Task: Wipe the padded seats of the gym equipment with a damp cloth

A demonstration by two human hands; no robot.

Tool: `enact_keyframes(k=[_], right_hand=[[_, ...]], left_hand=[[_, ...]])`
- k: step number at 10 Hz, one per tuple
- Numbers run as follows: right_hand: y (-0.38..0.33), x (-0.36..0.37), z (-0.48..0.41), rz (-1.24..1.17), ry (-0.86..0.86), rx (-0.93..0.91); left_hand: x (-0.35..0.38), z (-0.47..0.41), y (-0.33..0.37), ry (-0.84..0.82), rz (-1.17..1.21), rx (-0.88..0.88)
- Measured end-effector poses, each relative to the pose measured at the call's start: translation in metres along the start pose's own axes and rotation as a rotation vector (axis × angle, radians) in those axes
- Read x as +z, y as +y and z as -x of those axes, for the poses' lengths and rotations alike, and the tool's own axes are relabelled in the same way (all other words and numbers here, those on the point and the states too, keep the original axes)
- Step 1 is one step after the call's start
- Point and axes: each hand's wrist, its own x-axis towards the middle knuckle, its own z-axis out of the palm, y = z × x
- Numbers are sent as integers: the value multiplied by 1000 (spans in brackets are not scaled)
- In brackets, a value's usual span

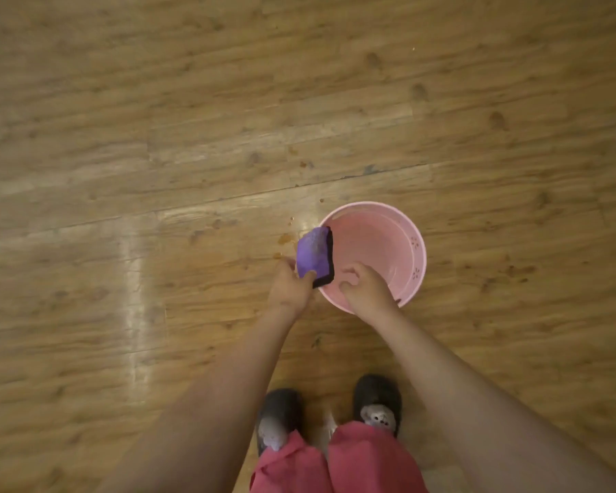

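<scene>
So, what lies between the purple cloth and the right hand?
In the head view, only the inner wall of the pink bucket shows between the purple cloth, held by the left hand, and the right hand.

A pink bucket (pixel 419 243) stands on the wooden floor (pixel 157 137). A folded purple cloth (pixel 313 252) with a dark edge is pinched at its near end by the fingers (pixel 308 276) of the left hand (pixel 290 287) and is held over the bucket's left rim. The right hand (pixel 365 288) is positioned over the near rim, loosely curled, with nothing held. Small brown spots (pixel 284 238) are visible on the floor just left of the bucket. Dark shoes (pixel 377 396) and red trousers (pixel 370 460) are shown below.
</scene>
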Motion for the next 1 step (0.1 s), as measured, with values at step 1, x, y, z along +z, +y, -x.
enact_keyframes(k=[1], right_hand=[[8, -1, 17, 107, -2, -75]], left_hand=[[-9, 20, 0, -14, -104, 184]])
